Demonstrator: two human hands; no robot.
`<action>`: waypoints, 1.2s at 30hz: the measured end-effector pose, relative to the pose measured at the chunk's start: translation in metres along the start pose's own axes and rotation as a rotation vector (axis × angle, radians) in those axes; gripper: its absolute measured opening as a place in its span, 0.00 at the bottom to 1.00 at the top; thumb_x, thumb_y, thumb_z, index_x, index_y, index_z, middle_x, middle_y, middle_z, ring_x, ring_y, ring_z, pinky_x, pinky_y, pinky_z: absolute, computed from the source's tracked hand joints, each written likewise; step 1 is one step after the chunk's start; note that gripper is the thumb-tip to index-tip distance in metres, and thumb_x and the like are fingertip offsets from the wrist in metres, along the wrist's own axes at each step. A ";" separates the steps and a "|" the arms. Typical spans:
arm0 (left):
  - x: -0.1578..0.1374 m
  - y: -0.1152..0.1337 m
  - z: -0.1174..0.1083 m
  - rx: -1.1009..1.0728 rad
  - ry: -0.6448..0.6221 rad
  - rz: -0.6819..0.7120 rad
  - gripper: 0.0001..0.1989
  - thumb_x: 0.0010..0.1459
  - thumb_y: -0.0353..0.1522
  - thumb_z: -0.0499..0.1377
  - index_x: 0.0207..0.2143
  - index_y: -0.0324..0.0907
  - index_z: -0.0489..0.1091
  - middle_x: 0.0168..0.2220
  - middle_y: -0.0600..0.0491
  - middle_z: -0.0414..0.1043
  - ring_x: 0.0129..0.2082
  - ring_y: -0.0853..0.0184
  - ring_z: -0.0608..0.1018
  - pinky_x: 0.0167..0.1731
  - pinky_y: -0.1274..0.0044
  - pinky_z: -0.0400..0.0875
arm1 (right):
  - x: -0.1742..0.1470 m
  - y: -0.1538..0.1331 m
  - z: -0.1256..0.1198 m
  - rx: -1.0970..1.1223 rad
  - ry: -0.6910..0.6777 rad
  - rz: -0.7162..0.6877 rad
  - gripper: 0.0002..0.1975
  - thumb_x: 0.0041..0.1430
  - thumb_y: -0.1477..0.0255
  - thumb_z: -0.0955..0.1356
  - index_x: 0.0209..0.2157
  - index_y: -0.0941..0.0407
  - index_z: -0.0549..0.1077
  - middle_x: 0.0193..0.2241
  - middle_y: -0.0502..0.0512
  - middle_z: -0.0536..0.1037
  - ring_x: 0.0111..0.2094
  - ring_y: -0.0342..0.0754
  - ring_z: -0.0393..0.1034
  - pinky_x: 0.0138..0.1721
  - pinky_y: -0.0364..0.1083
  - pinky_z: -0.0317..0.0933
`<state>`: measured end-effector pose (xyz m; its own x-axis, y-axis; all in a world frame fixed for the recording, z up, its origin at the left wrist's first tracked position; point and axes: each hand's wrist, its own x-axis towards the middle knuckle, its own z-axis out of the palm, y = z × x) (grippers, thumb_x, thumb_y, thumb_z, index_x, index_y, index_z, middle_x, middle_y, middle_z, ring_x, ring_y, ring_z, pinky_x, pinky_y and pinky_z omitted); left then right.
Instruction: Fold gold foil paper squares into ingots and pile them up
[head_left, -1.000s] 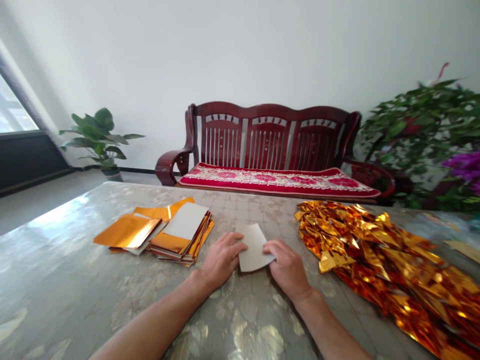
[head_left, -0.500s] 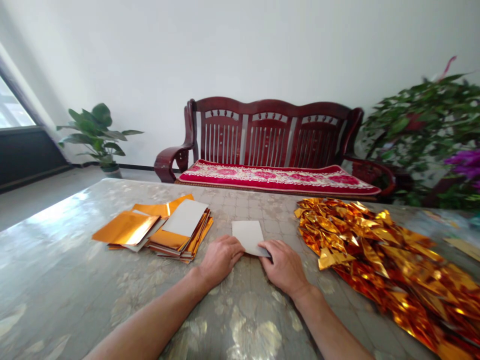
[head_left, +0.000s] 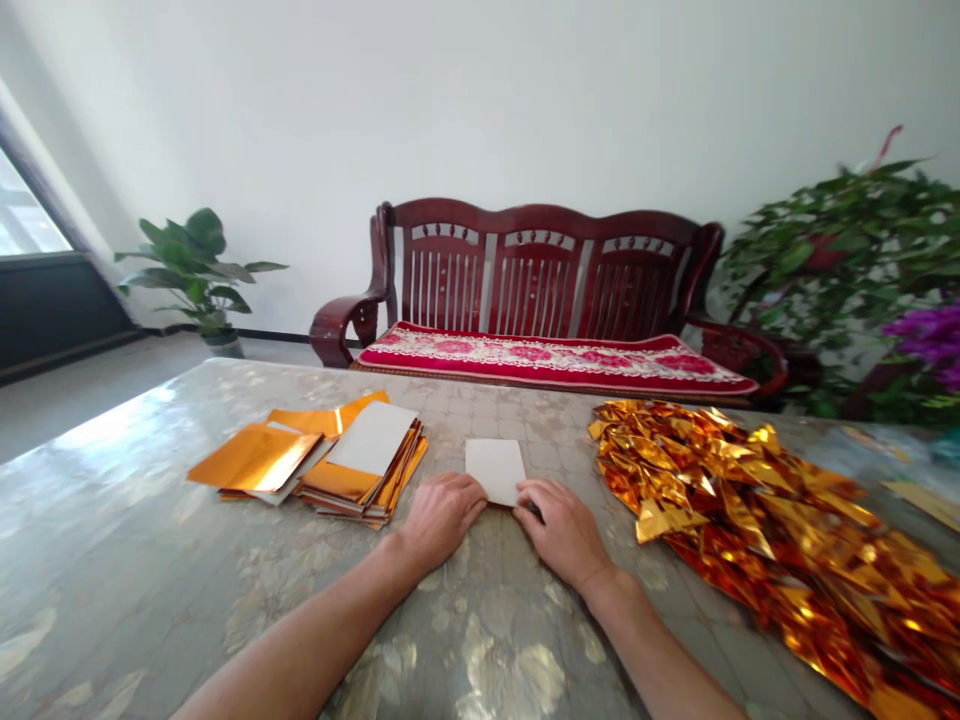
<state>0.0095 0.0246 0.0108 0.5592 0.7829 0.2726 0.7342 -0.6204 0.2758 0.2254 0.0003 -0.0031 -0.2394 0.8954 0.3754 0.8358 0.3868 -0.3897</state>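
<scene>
A sheet of paper [head_left: 495,468], white side up, lies on the table in front of me. My left hand [head_left: 444,510] is closed at its near left corner, fingertips on the edge. At the near right corner, my right hand [head_left: 559,525] pinches the sheet between thumb and fingers. A thin orange line shows along the near edge, between the hands. To the left sits a stack of gold foil paper [head_left: 375,460], with a white-backed sheet on top. Folded gold foil pieces [head_left: 720,500] make a big heap on the right.
The table [head_left: 315,620] has a patterned, shiny cover. Beyond it stands a dark red wooden bench [head_left: 540,270] with a red floral cushion [head_left: 555,358]. Clear plastic [head_left: 870,450] lies past the heap. Potted plants [head_left: 202,270] stand at both sides.
The sheet's near right corner, lifted a little before, now lies flatter. My right hand has shifted slightly toward the left; my left hand stays at its corner.
</scene>
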 end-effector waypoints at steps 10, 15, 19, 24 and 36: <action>0.001 -0.002 0.002 -0.042 0.022 -0.032 0.15 0.69 0.36 0.50 0.37 0.45 0.76 0.38 0.51 0.77 0.42 0.65 0.76 0.44 0.77 0.65 | 0.006 0.008 0.002 0.101 -0.015 0.018 0.10 0.66 0.72 0.63 0.33 0.54 0.75 0.41 0.53 0.79 0.45 0.48 0.71 0.49 0.47 0.61; 0.003 -0.007 0.005 -0.149 0.040 -0.061 0.14 0.67 0.35 0.52 0.33 0.43 0.76 0.36 0.51 0.78 0.40 0.65 0.77 0.43 0.77 0.65 | 0.018 0.012 -0.004 0.133 -0.091 -0.001 0.11 0.64 0.72 0.64 0.30 0.54 0.75 0.36 0.53 0.77 0.41 0.47 0.70 0.45 0.45 0.61; 0.005 -0.011 0.010 -0.182 0.058 -0.142 0.12 0.64 0.35 0.56 0.30 0.42 0.76 0.34 0.52 0.77 0.38 0.65 0.76 0.41 0.76 0.65 | 0.024 0.013 -0.009 0.143 -0.141 0.021 0.11 0.62 0.73 0.65 0.26 0.55 0.74 0.33 0.52 0.76 0.38 0.47 0.70 0.42 0.44 0.61; 0.006 -0.010 0.011 -0.169 0.087 -0.209 0.11 0.61 0.36 0.59 0.27 0.42 0.75 0.31 0.53 0.76 0.36 0.65 0.75 0.39 0.76 0.64 | 0.018 0.011 -0.007 0.076 -0.050 0.079 0.10 0.62 0.71 0.66 0.25 0.54 0.73 0.32 0.52 0.75 0.39 0.48 0.69 0.42 0.45 0.60; 0.006 -0.008 0.007 -0.124 0.083 -0.254 0.13 0.63 0.36 0.58 0.26 0.42 0.71 0.31 0.53 0.73 0.36 0.65 0.73 0.36 0.76 0.61 | 0.009 0.009 -0.007 -0.130 -0.008 0.033 0.13 0.64 0.67 0.66 0.25 0.53 0.70 0.31 0.52 0.74 0.39 0.50 0.67 0.39 0.46 0.57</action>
<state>0.0097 0.0345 0.0033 0.3267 0.9105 0.2537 0.7911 -0.4103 0.4537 0.2340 0.0102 0.0026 -0.2142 0.9090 0.3577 0.9000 0.3259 -0.2893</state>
